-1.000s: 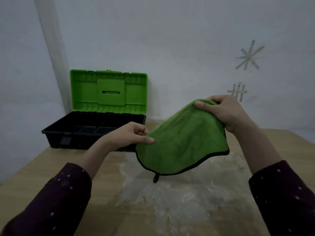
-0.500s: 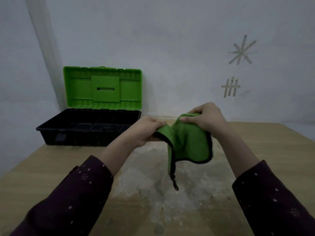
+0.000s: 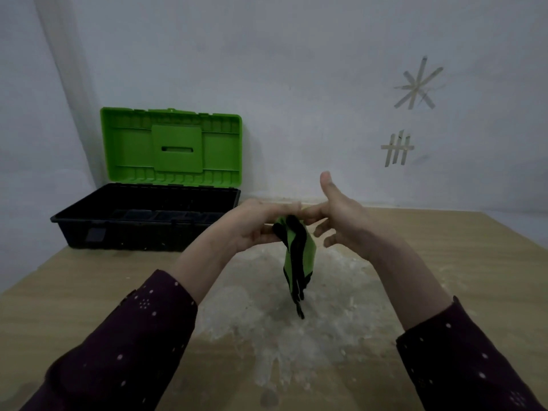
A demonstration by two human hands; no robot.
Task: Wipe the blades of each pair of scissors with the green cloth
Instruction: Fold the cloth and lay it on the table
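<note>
Cloth [image 3: 299,256]: folded into a narrow bunch, hangs limp in mid-air over the middle of the table [image 3: 89,292], black hem dangling. Judged soft and light with no stiffness; will drape and slide unless bunched, so best taken at the folded top. Left hand [image 3: 255,223]: palm down, fingers curled, pinching the cloth's top. Right hand [image 3: 341,218]: just right of it, fingers spread, thumb up, grasping nothing; forefinger at cloth top, contact unclear. No scissors seen. Toolbox [image 3: 142,221] far left, lid up

Dim flat light, soft, wide-angle edge bending
</note>
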